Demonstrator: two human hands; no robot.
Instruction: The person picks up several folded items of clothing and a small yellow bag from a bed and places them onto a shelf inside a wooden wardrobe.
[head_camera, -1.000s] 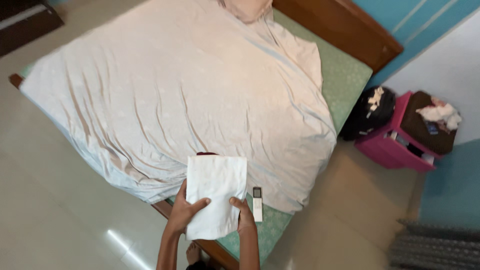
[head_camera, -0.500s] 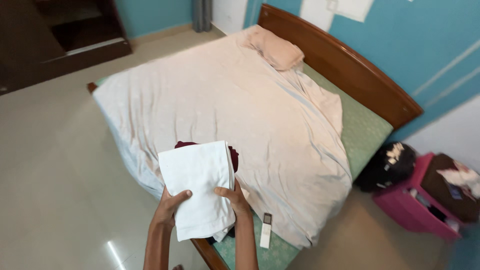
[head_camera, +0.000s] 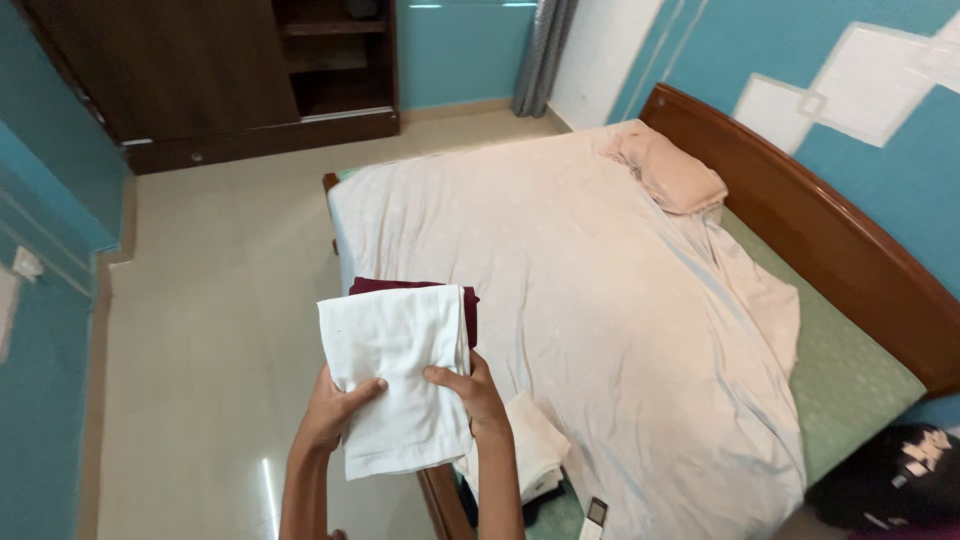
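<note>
A folded white cloth (head_camera: 400, 375) is held flat above the near left corner of the bed (head_camera: 850, 380), its long axis running near to far, the far end tipped slightly left. Under it lies a folded maroon cloth (head_camera: 415, 288), showing only along the far edge and the right side. The left hand (head_camera: 330, 410) pinches the stack at its near left edge, thumb on top; the right hand (head_camera: 478, 398) pinches the right edge the same way. Just right of the hands, another folded white piece (head_camera: 535, 450) rests on the bed beside a remote control (head_camera: 594, 518). A pale sheet (head_camera: 580, 290) covers the mattress, a pillow (head_camera: 672, 172) far right. Left lies open tiled floor (head_camera: 210, 300), reaching a dark wardrobe (head_camera: 200, 70).
</note>
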